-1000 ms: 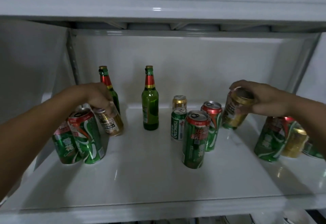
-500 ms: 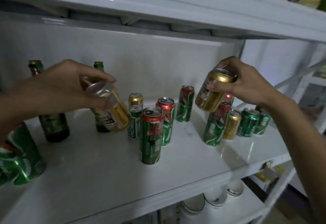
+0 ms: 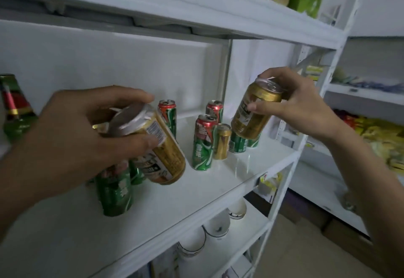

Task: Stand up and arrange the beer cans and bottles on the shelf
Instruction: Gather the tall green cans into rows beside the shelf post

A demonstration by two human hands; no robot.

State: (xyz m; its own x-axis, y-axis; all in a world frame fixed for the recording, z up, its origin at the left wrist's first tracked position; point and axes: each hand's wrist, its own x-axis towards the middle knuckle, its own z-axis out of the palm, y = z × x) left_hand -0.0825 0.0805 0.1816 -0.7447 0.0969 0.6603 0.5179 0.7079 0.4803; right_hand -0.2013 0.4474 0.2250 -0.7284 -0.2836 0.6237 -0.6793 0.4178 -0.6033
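- Gold can [image 3: 162, 153], tilted above the white shelf [image 3: 196, 192], gripped near its top by the left hand [image 3: 72, 137].
- Second gold can [image 3: 253, 113], tilted, held aloft in the right hand [image 3: 303, 104] over upright green cans [image 3: 202, 142].

single head-worn wide-angle view, close to the white shelf [image 3: 196, 192], looking down and rightward along it, tilted, both hands near the lens

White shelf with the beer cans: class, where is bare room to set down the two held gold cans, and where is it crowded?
Bare: the white shelf front strip, before the tall green can and short gold can. Crowded: the right-end cluster and under the left hand.
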